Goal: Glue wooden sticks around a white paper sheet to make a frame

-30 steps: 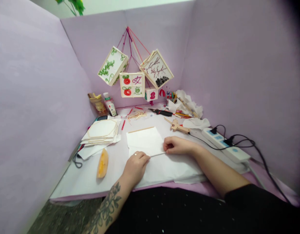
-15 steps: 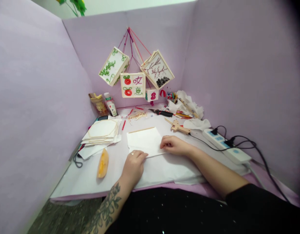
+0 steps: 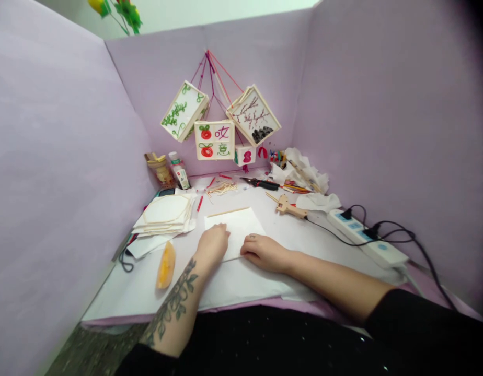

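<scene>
A white paper sheet (image 3: 243,223) lies flat on the table in front of me, with a thin wooden strip (image 3: 229,212) along its far edge. My left hand (image 3: 213,243) is closed over the sheet's left side, its fingers curled together at the paper. At the near edge, my right hand (image 3: 265,253) rests with bent fingers closed on the paper. The undersides of both hands are hidden. Left of my left hand sits an orange, wedge-shaped piece (image 3: 165,265).
A stack of framed paper panels (image 3: 165,211) stands left. Rightward lie a glue gun (image 3: 290,207), its cord and a power strip (image 3: 367,237). Pliers (image 3: 263,184), thin sticks (image 3: 223,188) and crumpled paper (image 3: 304,164) are at the back. Decorated box lanterns (image 3: 215,140) hang from strings.
My left hand has moved away from me, from the sheet's near edge up its left side. My right hand has come left and nearer, to the near edge. The camera view has shifted slightly.
</scene>
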Action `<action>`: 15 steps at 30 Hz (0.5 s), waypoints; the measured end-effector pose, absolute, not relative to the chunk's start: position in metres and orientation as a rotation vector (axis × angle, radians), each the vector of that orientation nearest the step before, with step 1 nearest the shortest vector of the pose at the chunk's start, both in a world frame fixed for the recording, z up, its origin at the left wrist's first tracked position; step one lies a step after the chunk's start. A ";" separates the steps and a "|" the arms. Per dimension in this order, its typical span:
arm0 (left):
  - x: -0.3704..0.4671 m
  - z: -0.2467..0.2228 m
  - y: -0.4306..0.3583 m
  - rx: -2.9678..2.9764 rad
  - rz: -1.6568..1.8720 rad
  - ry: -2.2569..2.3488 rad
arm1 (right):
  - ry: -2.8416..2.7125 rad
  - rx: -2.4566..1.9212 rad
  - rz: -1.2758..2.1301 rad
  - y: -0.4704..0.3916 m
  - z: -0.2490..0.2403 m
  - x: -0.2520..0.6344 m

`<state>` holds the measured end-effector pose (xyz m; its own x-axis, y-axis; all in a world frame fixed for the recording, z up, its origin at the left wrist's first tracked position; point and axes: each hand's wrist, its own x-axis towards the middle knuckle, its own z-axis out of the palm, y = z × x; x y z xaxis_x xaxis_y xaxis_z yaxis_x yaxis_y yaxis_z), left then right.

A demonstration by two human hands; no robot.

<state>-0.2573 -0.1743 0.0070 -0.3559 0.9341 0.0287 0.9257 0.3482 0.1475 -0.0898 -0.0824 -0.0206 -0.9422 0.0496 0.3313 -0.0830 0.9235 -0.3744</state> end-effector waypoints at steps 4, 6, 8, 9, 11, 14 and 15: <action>-0.260 -0.007 -0.154 1.643 0.093 2.561 | -2.753 0.024 0.563 -0.083 -0.021 -0.090; -0.264 -0.016 -0.153 1.593 0.095 2.555 | -2.763 0.034 0.590 -0.084 -0.021 -0.089; -0.268 -0.024 -0.155 1.588 0.105 2.547 | -2.768 0.040 0.633 -0.085 -0.021 -0.087; -0.269 -0.027 -0.157 1.593 0.109 2.551 | -2.765 0.038 0.663 -0.085 -0.020 -0.086; -0.269 -0.030 -0.159 1.601 0.116 2.566 | -2.764 0.038 0.761 -0.081 -0.017 -0.086; -0.268 -0.032 -0.159 1.607 0.117 2.588 | -2.762 -0.096 0.905 -0.065 -0.008 -0.096; -0.268 -0.032 -0.159 1.612 0.116 2.591 | -2.754 -0.186 0.905 -0.057 -0.004 -0.103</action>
<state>-0.2680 -0.1589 -0.0318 -0.4399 0.8974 -0.0348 0.8906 0.4409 0.1111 -0.1032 -0.0570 -0.0041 -0.9639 0.1929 0.1834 0.0466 0.8006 -0.5974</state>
